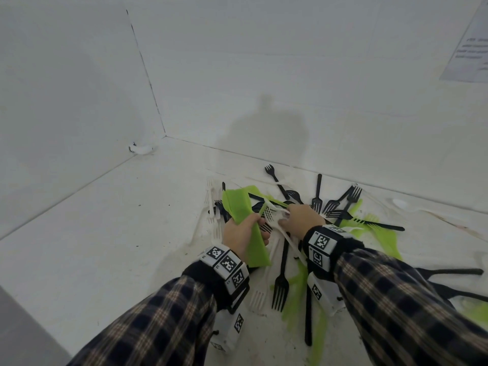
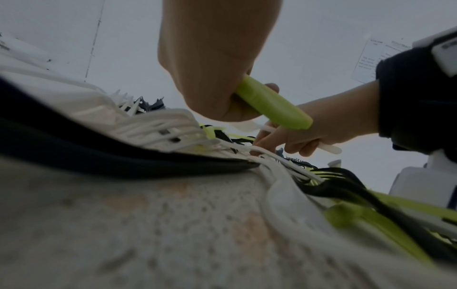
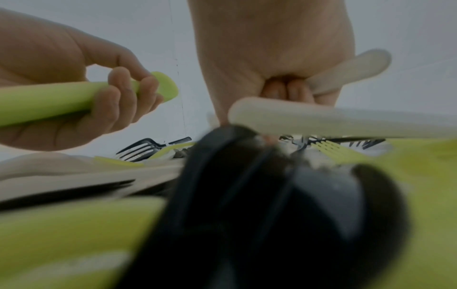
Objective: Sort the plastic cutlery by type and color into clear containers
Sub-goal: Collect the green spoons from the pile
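**Hands full over the heap, no containers in sight**

Left hand (image 1: pixel 244 233): curled round a bundle of green cutlery (image 1: pixel 244 223), long axis running away and slightly left, far ends fanned above the fist. Right hand (image 1: pixel 299 220): closed on several white pieces (image 1: pixel 277 220), handles sticking out past the heel of the palm in the right wrist view (image 3: pixel 351 68). Both hovering close together, nearly touching, right over the mixed heap (image 1: pixel 317 207) of black, white and green cutlery spread on the white table (image 1: pixel 105 233).

Heap directly beneath and stretching off to the right, so nearer the right hand; black forks (image 1: pixel 281 273) mostly pointing toward or away from the body. Clear containers: not visible in any view, so drop-off direction impossible to judge.

Writing: paper sheet (image 1: pixel 470 48) on the right wall, printed lines too blurred to read. Square black-and-white coded markers on both wristbands (image 1: pixel 320 240). No brand legible.
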{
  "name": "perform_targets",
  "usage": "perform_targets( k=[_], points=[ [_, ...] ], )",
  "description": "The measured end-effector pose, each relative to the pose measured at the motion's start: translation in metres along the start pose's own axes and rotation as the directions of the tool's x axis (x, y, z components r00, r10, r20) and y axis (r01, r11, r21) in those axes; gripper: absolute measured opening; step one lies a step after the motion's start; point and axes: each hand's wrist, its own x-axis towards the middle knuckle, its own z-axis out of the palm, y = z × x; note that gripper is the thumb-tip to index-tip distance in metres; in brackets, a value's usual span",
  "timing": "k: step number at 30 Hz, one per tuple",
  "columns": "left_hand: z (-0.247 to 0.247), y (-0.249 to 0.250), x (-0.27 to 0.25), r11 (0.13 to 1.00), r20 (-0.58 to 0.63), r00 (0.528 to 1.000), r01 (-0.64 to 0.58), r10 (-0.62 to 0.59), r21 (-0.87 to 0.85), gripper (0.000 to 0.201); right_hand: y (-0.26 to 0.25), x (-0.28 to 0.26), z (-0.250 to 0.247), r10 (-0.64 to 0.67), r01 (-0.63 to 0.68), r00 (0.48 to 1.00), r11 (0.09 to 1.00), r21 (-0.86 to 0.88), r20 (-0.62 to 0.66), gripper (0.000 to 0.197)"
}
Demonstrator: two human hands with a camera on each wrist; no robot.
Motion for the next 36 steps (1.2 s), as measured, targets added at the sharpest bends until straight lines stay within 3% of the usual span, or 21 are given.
perform_targets(
  k=[3,11,18,22,25,27,31,36],
  points=[
    [-0.001,0.000,0.001,1.000,0.008,1.000,0.000,0.000,0.011,0.012,-0.003,0.004,0.002,-0.025,0.025,1.000,1.000,-0.009,0.017,0.028],
    [0.000,-0.001,0.000,1.000,0.007,1.000,-0.011,0.011,0.019,0.016,-0.003,-0.001,-0.001,0.073,-0.072,0.995,0.997,-0.016,0.066,0.030],
    [-0.001,-0.003,0.000,1.000,0.028,1.000,-0.010,0.010,-0.024,0.020,0.007,-0.006,-0.012,0.185,-0.193,0.981,0.927,0.321,0.057,0.017],
    [0.002,-0.004,-0.002,0.999,0.026,1.000,-0.014,0.015,-0.032,0.019,0.013,-0.015,-0.017,0.140,-0.164,0.984,0.956,0.245,0.114,0.035],
    [0.007,-0.005,-0.006,0.999,0.039,0.999,-0.015,0.017,-0.046,0.018,0.016,-0.030,-0.025,0.118,-0.142,0.983,0.976,0.168,0.143,0.027],
    [0.011,-0.005,-0.011,0.998,0.063,0.998,-0.006,0.010,-0.070,0.016,0.020,-0.040,-0.031,0.135,-0.174,0.974,0.959,0.223,0.181,0.024],
    [0.017,-0.007,-0.018,0.992,0.074,0.997,0.010,-0.001,-0.123,0.016,0.030,-0.054,-0.033,0.167,-0.172,0.985,0.904,0.391,0.047,0.020],
    [0.021,-0.012,-0.029,0.996,0.076,0.996,0.043,-0.037,-0.073,0.014,0.028,-0.077,-0.028,0.129,-0.047,0.985,0.839,0.542,-0.113,0.028]
  ],
)
